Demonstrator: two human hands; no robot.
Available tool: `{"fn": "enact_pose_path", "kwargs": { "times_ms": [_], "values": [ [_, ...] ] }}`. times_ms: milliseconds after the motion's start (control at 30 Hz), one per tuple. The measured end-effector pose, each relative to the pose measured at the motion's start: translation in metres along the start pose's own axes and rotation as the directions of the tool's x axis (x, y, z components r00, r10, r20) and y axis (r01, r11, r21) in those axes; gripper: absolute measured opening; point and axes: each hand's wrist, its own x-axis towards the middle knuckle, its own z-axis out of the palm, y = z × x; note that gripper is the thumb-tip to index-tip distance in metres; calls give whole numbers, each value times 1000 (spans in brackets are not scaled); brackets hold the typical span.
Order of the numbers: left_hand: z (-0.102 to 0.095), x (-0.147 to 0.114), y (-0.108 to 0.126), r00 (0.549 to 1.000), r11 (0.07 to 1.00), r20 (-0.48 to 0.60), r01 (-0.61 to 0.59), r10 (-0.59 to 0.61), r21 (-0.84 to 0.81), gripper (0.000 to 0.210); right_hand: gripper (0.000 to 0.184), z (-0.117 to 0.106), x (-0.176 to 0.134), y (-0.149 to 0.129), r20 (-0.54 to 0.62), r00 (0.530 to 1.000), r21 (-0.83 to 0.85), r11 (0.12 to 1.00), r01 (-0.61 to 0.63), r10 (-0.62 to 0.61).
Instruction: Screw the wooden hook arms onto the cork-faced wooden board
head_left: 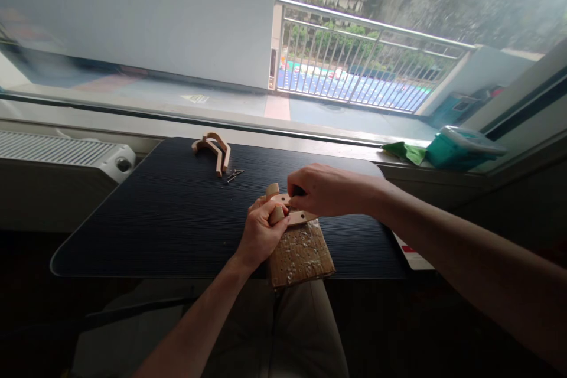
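My left hand (261,230) is closed around light wooden pieces with round holes (297,218), its thumb lying along the nearer one. A blunt wooden end sticks up between the fingers. Under them lies a wooden block (301,254), its top pitted and partly covered by shiny, crinkled film. My right hand (312,190) is curled over the far side of the same pieces with fingers pinched; a dark spot shows inside the grip, but what it holds is hidden. Farther back on the dark table (146,218) are several metal screws (234,175) beside curved wooden pieces (217,153).
A white radiator (66,153) stands left of the table. On the windowsill at right are a green cloth (405,152) and a teal box with a clear lid (456,147). A white and red item (411,251) lies by the table's right edge.
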Motion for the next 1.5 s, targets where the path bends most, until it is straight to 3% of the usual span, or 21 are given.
{"fn": "enact_pose_path", "kwargs": {
  "times_ms": [1200, 1367, 1500],
  "values": [
    [-2, 0, 0, 1000, 999, 13, -8, 8, -36, 6, 18, 6, 1, -4, -9, 998, 64, 996, -61, 62],
    [-3, 0, 1, 1000, 1000, 10, -14, 14, -25, 6, 20, 3, 3, -4, 11, 998, 17, 998, -64, 64],
    [-3, 0, 0, 1000, 1000, 16, -12, 12, -3, 6, 25, -8, 2, -9, 75, 997, -136, 990, -23, 34]
  ]
}}
